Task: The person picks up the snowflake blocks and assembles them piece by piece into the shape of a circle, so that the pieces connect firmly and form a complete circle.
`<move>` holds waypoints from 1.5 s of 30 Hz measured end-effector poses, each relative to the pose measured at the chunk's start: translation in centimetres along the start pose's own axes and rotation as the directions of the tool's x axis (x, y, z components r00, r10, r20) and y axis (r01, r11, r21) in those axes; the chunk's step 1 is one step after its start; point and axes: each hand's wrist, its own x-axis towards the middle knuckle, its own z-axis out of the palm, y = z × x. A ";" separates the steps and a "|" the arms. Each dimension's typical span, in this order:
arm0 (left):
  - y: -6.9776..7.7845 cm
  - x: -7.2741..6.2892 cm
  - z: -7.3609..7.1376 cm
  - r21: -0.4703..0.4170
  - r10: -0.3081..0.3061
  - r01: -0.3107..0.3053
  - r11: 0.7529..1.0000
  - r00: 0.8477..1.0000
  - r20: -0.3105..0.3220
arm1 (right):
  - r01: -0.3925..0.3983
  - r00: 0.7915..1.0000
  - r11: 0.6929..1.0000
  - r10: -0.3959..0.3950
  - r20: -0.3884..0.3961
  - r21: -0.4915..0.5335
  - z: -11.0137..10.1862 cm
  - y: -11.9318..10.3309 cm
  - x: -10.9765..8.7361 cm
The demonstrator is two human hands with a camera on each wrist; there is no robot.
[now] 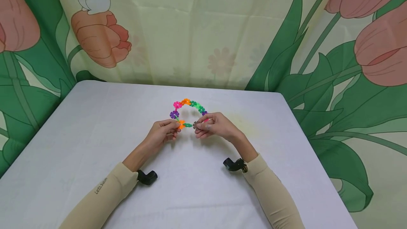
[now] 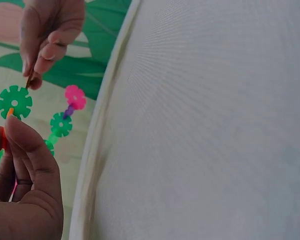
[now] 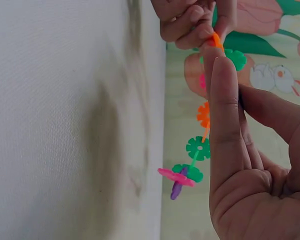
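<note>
A curved chain of notched plastic snowflake discs [image 1: 193, 104] in orange, green, pink and purple is held up above the table. My left hand [image 1: 160, 131] pinches an orange disc [image 1: 182, 124] at the chain's near left. A green disc [image 2: 15, 102] is slotted onto that orange one and points toward the right hand. Between thumb and fingers, my right hand [image 1: 216, 126] pinches a greyish-brown disc [image 1: 195, 125], close to the green disc's edge. Whether these two touch I cannot tell. My right fingers partly cover the purple and pink discs at the chain's right side.
A white cloth covers the table [image 1: 95, 126]. Behind it hangs a curtain [image 1: 197, 45] printed with tulips, leaves and a rabbit. A black wrist camera [image 1: 147, 177] sits at the left cuff, another camera [image 1: 233, 164] at the right.
</note>
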 end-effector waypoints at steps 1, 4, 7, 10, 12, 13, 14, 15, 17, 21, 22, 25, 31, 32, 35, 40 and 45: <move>0.0 0.0 0.0 0.001 0.002 -0.002 1.000 1.000 0.000 | 0.000 1.000 1.000 0.000 -0.001 0.004 0.0 0.0 0.0; 0.0 -0.1 0.0 0.004 0.004 -0.004 1.000 1.000 0.003 | 0.001 1.000 1.000 -0.001 0.000 0.018 0.1 -0.2 0.0; 0.0 -0.1 0.0 0.008 0.005 -0.005 1.000 1.000 0.004 | -0.001 1.000 1.000 0.001 0.008 0.026 0.2 -0.2 0.0; 0.0 -0.1 0.0 0.014 0.006 -0.006 1.000 1.000 0.009 | -0.006 1.000 1.000 0.006 0.013 0.030 0.3 -0.2 0.1; 0.0 -0.2 0.0 0.015 0.001 -0.001 1.000 1.000 0.001 | -0.013 1.000 0.999 0.013 0.013 0.032 0.4 -0.2 0.1; 0.0 -0.2 0.0 0.016 -0.002 0.002 1.000 1.000 -0.002 | -0.016 1.000 0.999 0.015 0.013 0.034 0.5 -0.2 0.1; 0.0 -0.2 0.0 0.016 -0.004 0.004 1.000 1.000 -0.002 | -0.017 1.000 0.999 0.016 0.014 0.038 0.5 -0.2 0.1; 0.0 -0.2 0.0 0.014 -0.004 0.004 1.000 1.000 -0.002 | -0.020 1.000 0.999 0.019 0.014 0.041 0.6 -0.2 0.2; 0.0 -0.3 0.0 0.011 -0.003 0.003 1.000 1.000 -0.003 | -0.023 1.000 0.999 0.022 0.018 0.046 0.6 -0.1 0.2; -0.1 -0.2 0.0 0.009 0.002 -0.002 1.000 1.000 -0.001 | -0.039 0.999 0.999 0.038 0.025 0.038 0.7 0.0 0.2; -0.1 -0.2 0.0 0.009 0.001 -0.001 1.000 1.000 -0.005 | -0.047 0.999 0.998 0.046 0.027 0.034 0.8 0.0 0.1; -0.2 -0.1 0.0 0.017 0.002 -0.002 1.000 1.000 -0.009 | -0.069 0.997 0.997 0.068 0.041 0.025 0.7 0.0 0.1; -0.1 -0.1 0.0 0.022 0.007 -0.007 1.000 1.000 -0.011 | -0.094 0.993 0.995 0.091 0.081 0.041 0.7 0.1 0.2; -0.1 -0.1 0.0 0.023 0.006 -0.006 1.000 1.000 -0.011 | -0.097 0.992 0.994 0.094 0.086 0.042 0.6 0.2 0.2; 0.0 -0.1 -0.1 0.023 0.009 -0.008 1.000 1.000 -0.008 | -0.108 0.989 0.993 0.103 0.106 0.040 0.6 0.3 0.3; 0.0 -0.2 -0.1 0.030 0.023 -0.022 0.999 1.000 -0.006 | -0.115 0.983 0.993 0.110 0.145 0.022 0.5 0.5 0.4; -0.2 -0.1 -0.3 0.043 0.036 -0.035 0.998 0.999 -0.005 | -0.116 0.981 0.993 0.109 0.161 0.032 0.5 0.6 0.4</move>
